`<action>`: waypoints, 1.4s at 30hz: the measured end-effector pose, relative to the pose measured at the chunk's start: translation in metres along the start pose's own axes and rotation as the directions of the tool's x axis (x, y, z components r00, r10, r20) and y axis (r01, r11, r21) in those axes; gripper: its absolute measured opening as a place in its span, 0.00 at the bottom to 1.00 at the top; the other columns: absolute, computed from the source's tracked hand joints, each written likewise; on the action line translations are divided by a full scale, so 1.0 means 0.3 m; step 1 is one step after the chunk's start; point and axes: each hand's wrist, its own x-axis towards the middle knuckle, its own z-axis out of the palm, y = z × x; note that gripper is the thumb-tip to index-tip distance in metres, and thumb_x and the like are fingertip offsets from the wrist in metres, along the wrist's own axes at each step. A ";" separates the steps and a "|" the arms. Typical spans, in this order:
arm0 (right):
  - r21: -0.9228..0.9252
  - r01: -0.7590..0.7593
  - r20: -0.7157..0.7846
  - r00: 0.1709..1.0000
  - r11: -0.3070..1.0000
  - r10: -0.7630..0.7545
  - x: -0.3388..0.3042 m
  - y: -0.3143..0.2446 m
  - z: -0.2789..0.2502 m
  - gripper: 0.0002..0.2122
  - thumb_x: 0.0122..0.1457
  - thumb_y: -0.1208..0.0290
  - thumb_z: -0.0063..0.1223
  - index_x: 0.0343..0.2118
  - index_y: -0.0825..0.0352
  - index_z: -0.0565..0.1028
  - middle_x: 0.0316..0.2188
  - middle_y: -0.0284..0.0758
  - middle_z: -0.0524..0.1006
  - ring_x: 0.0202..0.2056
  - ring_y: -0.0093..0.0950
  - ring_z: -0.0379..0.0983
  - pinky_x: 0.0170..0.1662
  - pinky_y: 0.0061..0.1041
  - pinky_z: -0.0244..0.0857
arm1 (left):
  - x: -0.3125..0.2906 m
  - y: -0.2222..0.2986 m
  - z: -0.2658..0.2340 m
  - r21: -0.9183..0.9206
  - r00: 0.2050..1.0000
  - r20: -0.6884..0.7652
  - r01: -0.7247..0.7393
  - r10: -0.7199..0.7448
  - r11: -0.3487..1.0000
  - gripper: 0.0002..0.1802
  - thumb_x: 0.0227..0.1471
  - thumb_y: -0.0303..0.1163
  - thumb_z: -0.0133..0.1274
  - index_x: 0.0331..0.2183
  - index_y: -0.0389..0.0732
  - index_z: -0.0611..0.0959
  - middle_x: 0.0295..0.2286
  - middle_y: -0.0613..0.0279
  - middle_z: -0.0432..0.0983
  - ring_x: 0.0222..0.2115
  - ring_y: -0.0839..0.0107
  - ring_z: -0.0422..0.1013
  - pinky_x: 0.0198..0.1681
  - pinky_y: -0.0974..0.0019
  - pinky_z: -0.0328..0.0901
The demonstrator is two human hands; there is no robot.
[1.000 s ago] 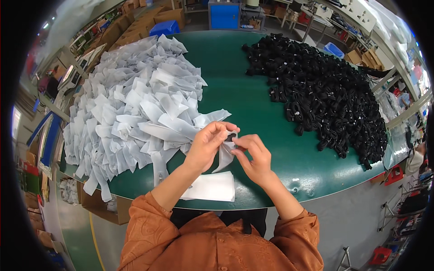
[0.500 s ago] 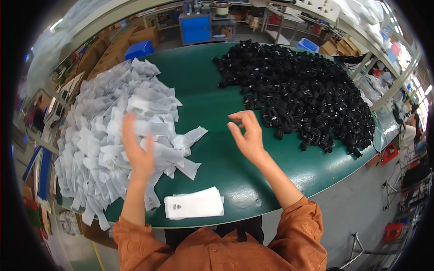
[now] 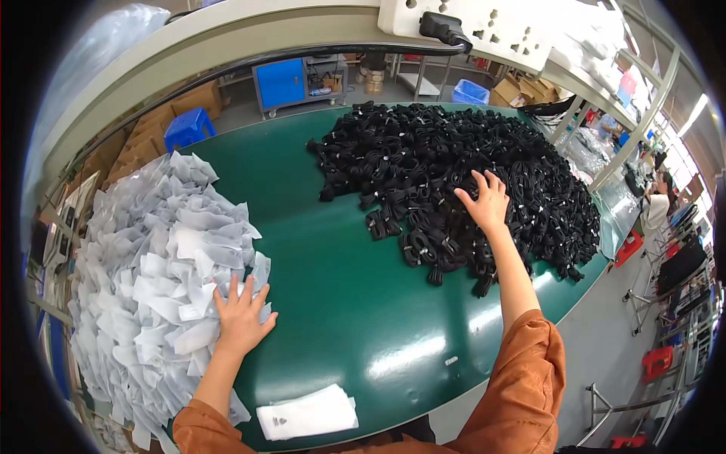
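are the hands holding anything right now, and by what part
Nothing is held. The left hand lies flat on the pile of clear bags; the right hand rests spread on the heap of black cable bundles.

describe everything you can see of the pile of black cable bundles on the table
The pile of black cable bundles is a broad, dense heap of small coiled cords, matte black, many with a pale tie or tag around the coil. It covers the far right part of the green table, reaching its right edge, with a few bundles loose at the near fringe. The right hand rests on top with fingers spread, palm down.
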 end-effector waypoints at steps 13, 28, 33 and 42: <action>-0.051 -0.095 0.493 0.863 0.994 0.108 0.109 0.015 0.089 0.30 0.51 0.32 0.52 0.49 0.48 0.83 0.55 0.37 0.73 0.59 0.51 0.64 0.58 0.49 0.65 | 0.033 0.027 -0.071 -0.102 0.997 0.067 -0.023 0.030 0.995 0.36 0.37 0.50 0.69 0.48 0.43 0.82 0.57 0.47 0.66 0.63 0.44 0.57 0.67 0.33 0.40; 0.327 0.003 0.358 0.925 0.945 -0.127 -0.321 -0.349 -0.097 0.20 0.54 0.50 0.60 0.49 0.49 0.82 0.55 0.36 0.73 0.59 0.43 0.65 0.54 0.44 0.68 | -0.444 0.283 -0.299 -0.295 0.875 0.455 -0.026 0.165 0.955 0.55 0.40 0.57 0.68 0.65 0.49 0.65 0.64 0.45 0.55 0.67 0.44 0.47 0.65 0.28 0.41; 0.440 0.112 0.252 0.937 0.891 -0.242 -0.490 -0.391 -0.098 0.22 0.56 0.52 0.59 0.54 0.51 0.78 0.58 0.39 0.70 0.64 0.45 0.58 0.56 0.49 0.65 | -0.440 0.106 -0.258 -0.346 0.931 0.364 0.145 -0.010 0.927 0.40 0.53 0.39 0.60 0.64 0.44 0.66 0.63 0.49 0.59 0.62 0.47 0.58 0.63 0.51 0.55; 0.546 0.286 0.082 0.917 0.788 -0.390 -0.847 -0.725 -0.482 0.18 0.50 0.54 0.69 0.32 0.64 0.77 0.27 0.37 0.75 0.27 0.38 0.76 0.29 0.36 0.68 | -0.440 0.097 -0.318 -0.373 0.928 0.374 0.160 -0.010 0.914 0.28 0.56 0.44 0.58 0.53 0.39 0.78 0.58 0.51 0.68 0.58 0.51 0.66 0.60 0.51 0.60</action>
